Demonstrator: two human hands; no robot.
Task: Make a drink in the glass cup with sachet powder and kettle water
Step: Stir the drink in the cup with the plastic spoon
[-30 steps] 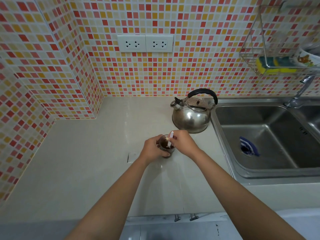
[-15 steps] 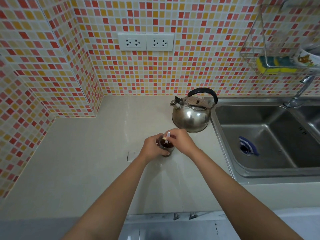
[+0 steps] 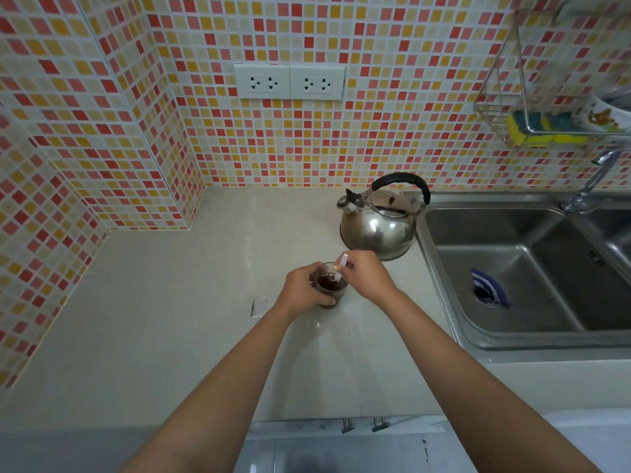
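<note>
You are at the stirring step. The glass cup stands on the worktop just below the middle of the frame, already holding dark brown liquid, so the powder and the kettle water look to be in.

Your left hand is wrapped around the cup's left side, its grip closed on the glass to steady it. Your right hand sits just right of the rim, fingers pinched shut on a thin white stirrer whose lower end dips into the drink and whose top pokes up above your fingers. Whether it is a spoon or a stick is too small to tell.

The steel kettle stands upright just beyond the cup, toward the centre right, next to the sink, with its black handle raised. A small pale scrap lies flat on the worktop just left of your left wrist; it may be the torn sachet, but that cannot be confirmed.

Judging by the even dark colour, little remains to do. The next move calls for small circles inside the glass while the left hand stays firm, then lifting the stirrer straight up so it neither tips the cup nor drips across the worktop.
</note>
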